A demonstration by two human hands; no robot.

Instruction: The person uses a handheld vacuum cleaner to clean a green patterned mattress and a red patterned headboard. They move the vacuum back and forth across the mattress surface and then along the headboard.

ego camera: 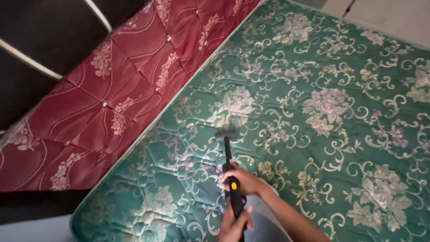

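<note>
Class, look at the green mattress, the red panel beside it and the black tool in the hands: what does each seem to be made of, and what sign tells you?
Green mattress: quilted woven fabric with a slight sheen; stitched seams and a floral pattern show.
Red panel: padded fabric, tufted with shiny studs.
Black tool: probably matte plastic, with a yellow button; both hands grip it.

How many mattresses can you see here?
2. A green floral mattress lies flat, filling most of the view, under the black tool that both hands hold. A red floral mattress leans at its upper-left edge. Others may lie outside the view.
</note>
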